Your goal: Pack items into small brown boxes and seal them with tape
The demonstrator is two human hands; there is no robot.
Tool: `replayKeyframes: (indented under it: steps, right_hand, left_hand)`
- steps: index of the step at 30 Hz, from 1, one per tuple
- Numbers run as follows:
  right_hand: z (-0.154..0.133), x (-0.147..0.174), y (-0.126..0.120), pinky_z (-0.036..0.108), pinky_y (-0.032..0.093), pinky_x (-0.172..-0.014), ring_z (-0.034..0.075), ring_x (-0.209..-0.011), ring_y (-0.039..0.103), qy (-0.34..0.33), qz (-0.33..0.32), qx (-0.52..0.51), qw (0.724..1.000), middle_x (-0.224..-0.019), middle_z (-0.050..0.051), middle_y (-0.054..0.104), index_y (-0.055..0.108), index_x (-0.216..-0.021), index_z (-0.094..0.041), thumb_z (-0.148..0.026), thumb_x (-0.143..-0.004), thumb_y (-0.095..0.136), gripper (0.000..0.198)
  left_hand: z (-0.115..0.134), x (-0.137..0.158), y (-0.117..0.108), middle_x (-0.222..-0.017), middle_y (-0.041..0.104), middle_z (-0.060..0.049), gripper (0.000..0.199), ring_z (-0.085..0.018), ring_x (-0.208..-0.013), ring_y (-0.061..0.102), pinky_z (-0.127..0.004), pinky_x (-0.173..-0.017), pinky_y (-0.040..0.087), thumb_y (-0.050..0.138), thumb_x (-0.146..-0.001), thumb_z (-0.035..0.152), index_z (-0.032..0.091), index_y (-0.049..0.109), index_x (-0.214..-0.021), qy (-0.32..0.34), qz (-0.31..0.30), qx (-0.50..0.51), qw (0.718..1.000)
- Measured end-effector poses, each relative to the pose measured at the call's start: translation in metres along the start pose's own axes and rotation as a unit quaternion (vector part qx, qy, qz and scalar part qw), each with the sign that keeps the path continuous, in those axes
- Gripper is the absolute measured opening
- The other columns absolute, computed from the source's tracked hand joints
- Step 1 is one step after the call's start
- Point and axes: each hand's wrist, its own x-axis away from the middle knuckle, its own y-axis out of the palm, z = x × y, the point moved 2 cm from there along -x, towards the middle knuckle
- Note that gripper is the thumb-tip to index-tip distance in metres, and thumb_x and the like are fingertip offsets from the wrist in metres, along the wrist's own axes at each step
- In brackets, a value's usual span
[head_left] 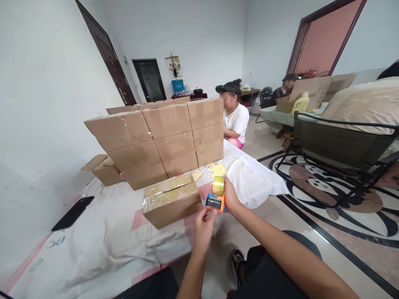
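Observation:
My right hand [231, 194] is closed around an orange and blue tape dispenser [215, 202], which carries a roll of yellowish clear packing tape [218, 185]. At the dispenser's lower edge, the fingers of my left hand [204, 222] are pinched together; whatever lies between them is too small to make out. Just left of both hands sits a cardboard box [173, 205] on the cloth-covered surface. Shiny clear tape runs over its top and left end. Behind it rise stacked brown boxes [173, 141] with taped seams.
An open carton [106, 169] stands left of the stack, and a black flat object [73, 212] lies on the cloth [102, 249]. White sheeting [255, 178] hangs over the right edge. A person in white [238, 120] sits behind the stack; another [282, 91] is farther back. A dark-framed chair [336, 145] stands right.

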Motion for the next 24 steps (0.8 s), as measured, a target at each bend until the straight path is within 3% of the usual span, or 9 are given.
replayKeyframes:
  steps: [3, 7, 12, 16, 20, 24]
  right_hand:
    - [0.001, 0.004, 0.002, 0.028, 0.053, -0.048, 0.017, -0.049, 0.064, 0.013, 0.002, -0.023, 1.000, -0.065, 0.004, 0.070, 0.060, -0.085, -0.019, -0.058, -0.094, 0.044, 0.043]
    - [-0.001, 0.007, 0.000, 0.026, 0.052, -0.048, 0.015, -0.050, 0.063, 0.020, 0.019, -0.036, 0.999, -0.063, 0.003, 0.068, 0.060, -0.082, -0.018, -0.052, -0.095, 0.046, 0.039]
    - [-0.004, 0.011, 0.000, 0.025, 0.050, -0.046, 0.015, -0.046, 0.061, 0.050, 0.008, -0.038, 0.998, -0.059, 0.002, 0.067, 0.060, -0.081, -0.017, -0.046, -0.093, 0.049, 0.033]
    - [-0.001, 0.017, 0.000, 0.024, 0.049, -0.047, 0.014, -0.046, 0.060, 0.080, 0.009, -0.065, 0.995, -0.057, 0.003, 0.065, 0.060, -0.074, -0.017, -0.041, -0.091, 0.050, 0.031]
    - [-0.002, 0.024, 0.000, 0.025, 0.049, -0.048, 0.015, -0.047, 0.061, 0.065, 0.026, -0.067, 0.995, -0.057, 0.003, 0.066, 0.061, -0.072, -0.017, -0.043, -0.093, 0.046, 0.036]
    - [-0.010, 0.034, 0.002, 0.025, 0.049, -0.049, 0.015, -0.048, 0.061, 0.055, 0.045, -0.063, 0.996, -0.057, 0.003, 0.066, 0.061, -0.070, -0.017, -0.043, -0.092, 0.045, 0.038]
  left_hand:
    - [0.003, 0.001, -0.001, -0.053, 0.048, 0.002, 0.067, -0.006, -0.045, 0.033, -0.021, -0.042, 0.025, 0.073, -0.060, 0.080, 0.013, 0.072, -0.069, 0.007, -0.012, -0.015, 1.000]
    - [0.000, 0.004, 0.002, -0.049, 0.045, 0.004, 0.068, -0.005, -0.043, 0.031, -0.020, -0.042, 0.023, 0.073, -0.061, 0.080, 0.013, 0.073, -0.071, -0.001, -0.025, -0.005, 1.000]
    - [-0.005, 0.011, 0.012, -0.054, 0.056, 0.000, 0.062, -0.011, -0.053, 0.049, -0.022, -0.052, 0.038, 0.078, -0.061, 0.073, 0.013, 0.075, -0.077, 0.012, 0.010, 0.043, 0.999]
    - [-0.005, 0.014, 0.014, -0.059, 0.059, -0.001, 0.060, -0.012, -0.058, 0.051, -0.023, -0.056, 0.040, 0.079, -0.061, 0.071, 0.013, 0.074, -0.073, 0.032, 0.030, 0.040, 0.998]
    - [-0.004, 0.012, 0.008, -0.058, 0.057, 0.000, 0.060, -0.010, -0.056, 0.044, -0.022, -0.056, 0.035, 0.076, -0.065, 0.071, 0.012, 0.073, -0.070, 0.050, 0.001, 0.007, 0.999]
    - [0.004, 0.012, 0.006, -0.064, 0.062, -0.003, 0.058, -0.011, -0.061, 0.047, -0.023, -0.060, 0.038, 0.076, -0.067, 0.070, 0.012, 0.075, -0.074, 0.054, -0.029, -0.018, 0.998]
